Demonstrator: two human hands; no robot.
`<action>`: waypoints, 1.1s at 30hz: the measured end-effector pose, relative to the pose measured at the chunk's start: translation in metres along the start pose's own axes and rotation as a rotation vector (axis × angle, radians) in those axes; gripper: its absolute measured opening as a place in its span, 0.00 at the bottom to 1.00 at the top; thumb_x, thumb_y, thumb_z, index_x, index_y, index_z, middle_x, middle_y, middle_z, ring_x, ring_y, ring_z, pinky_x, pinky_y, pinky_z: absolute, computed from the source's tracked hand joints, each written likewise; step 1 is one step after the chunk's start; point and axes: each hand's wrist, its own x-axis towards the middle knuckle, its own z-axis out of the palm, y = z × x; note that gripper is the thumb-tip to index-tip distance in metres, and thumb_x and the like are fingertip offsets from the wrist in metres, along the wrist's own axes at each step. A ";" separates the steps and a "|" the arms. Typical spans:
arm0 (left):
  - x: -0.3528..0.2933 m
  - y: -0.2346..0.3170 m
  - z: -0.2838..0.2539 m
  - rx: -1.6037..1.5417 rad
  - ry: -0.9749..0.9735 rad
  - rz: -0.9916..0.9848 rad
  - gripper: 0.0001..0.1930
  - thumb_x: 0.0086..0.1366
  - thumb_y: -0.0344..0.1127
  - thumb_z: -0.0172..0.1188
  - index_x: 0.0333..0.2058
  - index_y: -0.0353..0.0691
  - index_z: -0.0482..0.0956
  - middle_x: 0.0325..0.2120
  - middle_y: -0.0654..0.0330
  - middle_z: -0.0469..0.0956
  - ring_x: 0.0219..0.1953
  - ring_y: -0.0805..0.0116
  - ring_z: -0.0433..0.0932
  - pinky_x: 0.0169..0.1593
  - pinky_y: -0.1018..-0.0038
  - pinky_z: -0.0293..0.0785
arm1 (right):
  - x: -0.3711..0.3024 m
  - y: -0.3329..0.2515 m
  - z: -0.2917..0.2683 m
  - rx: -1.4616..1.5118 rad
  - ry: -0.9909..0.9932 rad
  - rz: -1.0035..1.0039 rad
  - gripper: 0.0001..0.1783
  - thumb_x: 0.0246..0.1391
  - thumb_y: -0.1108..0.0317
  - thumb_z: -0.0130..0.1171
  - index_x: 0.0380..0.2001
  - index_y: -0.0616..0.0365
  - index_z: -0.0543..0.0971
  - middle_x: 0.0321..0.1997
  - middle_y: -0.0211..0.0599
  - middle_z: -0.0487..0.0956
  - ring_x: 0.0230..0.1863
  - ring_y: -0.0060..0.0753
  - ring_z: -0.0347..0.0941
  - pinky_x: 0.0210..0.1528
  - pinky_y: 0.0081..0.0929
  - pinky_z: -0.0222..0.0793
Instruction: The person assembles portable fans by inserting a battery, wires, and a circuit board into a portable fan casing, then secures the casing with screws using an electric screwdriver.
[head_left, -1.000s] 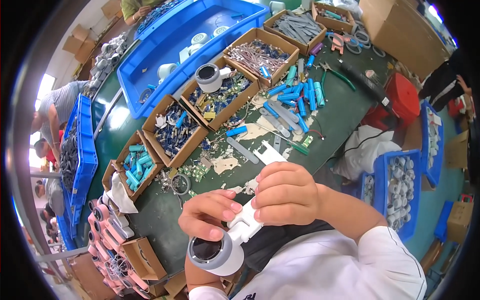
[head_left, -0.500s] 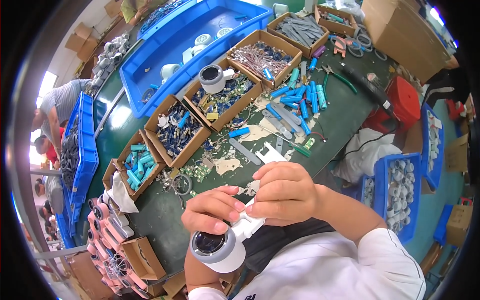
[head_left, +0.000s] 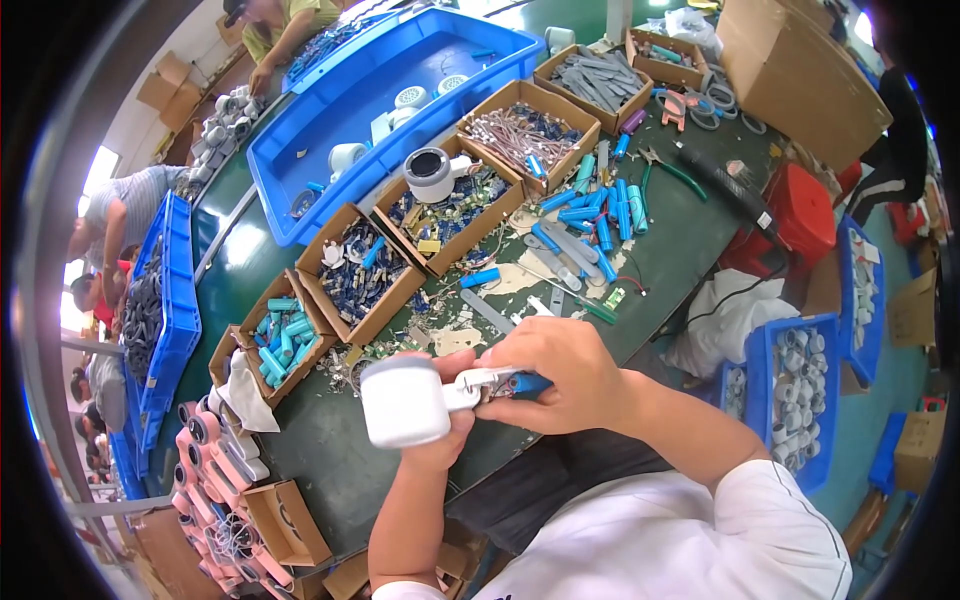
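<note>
A white handheld fan [head_left: 408,408] with a round grey-rimmed head is held between both hands above the bench's near edge. My left hand [head_left: 447,440] is closed around its neck, partly hidden behind the head. My right hand [head_left: 568,375] grips the handle part from the right. The handle is opened, and small wires and inner parts show in it. A blue battery cell [head_left: 528,383] lies at the handle, next to my right fingers. Most of the handle is hidden under that hand.
Cardboard boxes of circuit boards [head_left: 355,325], teal cells [head_left: 285,345] and wires [head_left: 525,130] line the bench. Loose blue cells [head_left: 605,210], pliers [head_left: 672,175] and a screwdriver [head_left: 598,310] lie beyond my hands. Pink fans [head_left: 215,490] are stacked left. Co-workers [head_left: 130,220] stand far left.
Both hands have lifted the fan and turned it, so its head's side now faces up. The opened handle and a blue cell have come into view by my right hand.
</note>
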 end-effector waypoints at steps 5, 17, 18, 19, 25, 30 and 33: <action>0.003 -0.007 0.005 -0.188 0.137 -0.117 0.34 0.57 0.32 0.71 0.60 0.38 0.65 0.51 0.48 0.78 0.52 0.55 0.79 0.57 0.58 0.75 | 0.005 0.003 0.000 -0.074 -0.057 0.097 0.24 0.38 0.66 0.78 0.39 0.57 0.78 0.33 0.37 0.82 0.29 0.40 0.79 0.30 0.30 0.73; 0.030 -0.008 0.004 -0.212 0.495 -0.171 0.21 0.66 0.27 0.60 0.56 0.35 0.68 0.47 0.52 0.79 0.47 0.61 0.82 0.46 0.64 0.85 | 0.020 0.013 -0.019 -0.236 0.093 0.430 0.19 0.46 0.64 0.72 0.41 0.59 0.79 0.34 0.39 0.80 0.33 0.38 0.78 0.35 0.31 0.75; 0.030 -0.012 -0.006 -0.201 0.498 -0.180 0.18 0.67 0.27 0.59 0.54 0.36 0.69 0.47 0.54 0.80 0.46 0.63 0.83 0.47 0.64 0.85 | 0.016 0.017 -0.030 -0.340 0.113 0.494 0.18 0.46 0.66 0.71 0.41 0.59 0.80 0.32 0.39 0.79 0.32 0.36 0.77 0.35 0.29 0.75; 0.031 -0.011 -0.008 -0.199 0.516 -0.175 0.18 0.67 0.28 0.58 0.54 0.36 0.69 0.46 0.55 0.80 0.46 0.63 0.83 0.47 0.65 0.84 | 0.014 0.017 -0.040 -0.414 0.072 0.526 0.17 0.46 0.67 0.71 0.40 0.59 0.80 0.32 0.39 0.79 0.31 0.35 0.77 0.34 0.29 0.74; 0.036 -0.010 -0.015 -0.199 0.562 -0.167 0.16 0.70 0.30 0.58 0.54 0.36 0.69 0.47 0.56 0.79 0.47 0.64 0.82 0.50 0.66 0.83 | -0.014 -0.005 -0.040 -0.794 -0.340 0.564 0.27 0.42 0.53 0.73 0.42 0.58 0.80 0.36 0.41 0.79 0.40 0.46 0.77 0.42 0.39 0.73; 0.036 -0.013 -0.009 -0.216 0.572 -0.186 0.17 0.68 0.29 0.60 0.54 0.38 0.69 0.48 0.58 0.79 0.48 0.64 0.82 0.51 0.66 0.82 | -0.025 -0.003 -0.023 -0.885 -0.363 0.519 0.26 0.42 0.58 0.71 0.45 0.58 0.78 0.36 0.39 0.78 0.39 0.42 0.76 0.39 0.39 0.68; 0.033 -0.012 -0.011 -0.224 0.572 -0.198 0.17 0.68 0.29 0.61 0.53 0.38 0.70 0.47 0.58 0.79 0.48 0.64 0.81 0.51 0.65 0.81 | -0.015 -0.014 -0.027 -0.867 -0.300 0.493 0.27 0.39 0.62 0.71 0.45 0.58 0.79 0.38 0.38 0.78 0.41 0.41 0.75 0.42 0.39 0.66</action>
